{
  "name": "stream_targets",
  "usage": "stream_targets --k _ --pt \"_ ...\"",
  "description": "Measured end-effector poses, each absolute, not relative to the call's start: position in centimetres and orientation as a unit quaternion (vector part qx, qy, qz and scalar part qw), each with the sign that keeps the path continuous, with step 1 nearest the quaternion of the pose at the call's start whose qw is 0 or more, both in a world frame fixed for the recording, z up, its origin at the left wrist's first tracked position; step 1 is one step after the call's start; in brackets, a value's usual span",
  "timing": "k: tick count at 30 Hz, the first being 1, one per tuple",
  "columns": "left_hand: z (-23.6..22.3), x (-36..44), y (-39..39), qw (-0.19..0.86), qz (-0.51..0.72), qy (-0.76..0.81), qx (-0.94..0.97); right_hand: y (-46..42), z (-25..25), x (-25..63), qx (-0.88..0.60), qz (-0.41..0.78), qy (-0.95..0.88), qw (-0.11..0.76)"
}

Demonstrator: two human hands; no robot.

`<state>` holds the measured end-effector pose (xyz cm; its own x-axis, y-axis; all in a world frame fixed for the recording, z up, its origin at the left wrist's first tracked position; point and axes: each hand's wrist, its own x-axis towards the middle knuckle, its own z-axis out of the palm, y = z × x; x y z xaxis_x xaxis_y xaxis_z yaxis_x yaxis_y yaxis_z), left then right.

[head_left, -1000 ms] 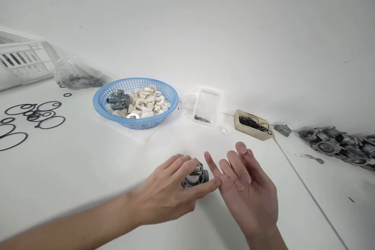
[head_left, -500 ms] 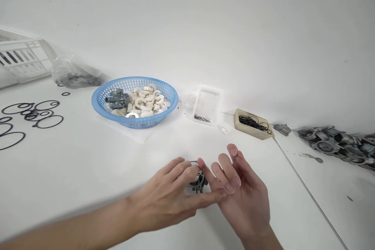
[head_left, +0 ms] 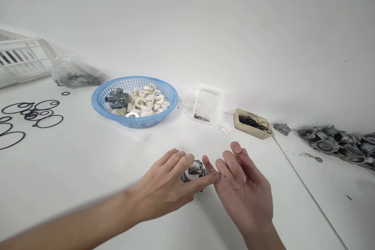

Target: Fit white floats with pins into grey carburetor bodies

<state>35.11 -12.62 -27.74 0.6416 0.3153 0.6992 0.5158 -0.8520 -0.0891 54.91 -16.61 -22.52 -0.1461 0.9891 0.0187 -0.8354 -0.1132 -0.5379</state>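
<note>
A small grey metal part (head_left: 194,170) with a pale round top rests on the white table in front of me. My left hand (head_left: 170,187) is closed around it, fingers on its top and thumb stretched along its near side. My right hand (head_left: 243,187) hovers just to its right, palm up and fingers spread, holding nothing; its forefinger nearly touches the part and my left thumb tip.
A blue basket (head_left: 99,101) of cream rings and a grey fitting stands behind. Black O-rings (head_left: 35,115) lie at the left near a plastic bag (head_left: 74,74) and a white crate (head_left: 20,60). A white tray (head_left: 208,105), a beige tray of thin rings (head_left: 253,124) and grey castings (head_left: 336,142) sit to the right.
My left hand has turned the grey part between its fingers, so its pale top now faces up. My right hand drifted toward it and back a little, staying open.
</note>
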Motion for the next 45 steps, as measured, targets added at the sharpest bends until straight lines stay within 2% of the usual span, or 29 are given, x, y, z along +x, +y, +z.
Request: stream_targets --k 14,24,37,45 --pt "-27.1 35.6 -13.4 0.125 -0.363 -0.210 -0.899 -16.8 -22.0 54.7 -0.177 0.725 -0.199 0.635" --pt "-26.9 35.1 -14.0 0.108 -0.275 -0.133 -0.946 -16.1 -23.0 55.3 -0.163 0.719 -0.223 0.638" --pt "-27.0 35.0 -13.6 0.130 -0.275 -0.181 -0.935 -16.5 -22.8 55.2 -0.165 0.731 -0.224 0.623" --pt "-26.9 35.5 -14.1 0.092 -0.260 -0.173 -0.946 -16.7 -23.5 54.6 -0.173 0.734 -0.260 0.603"
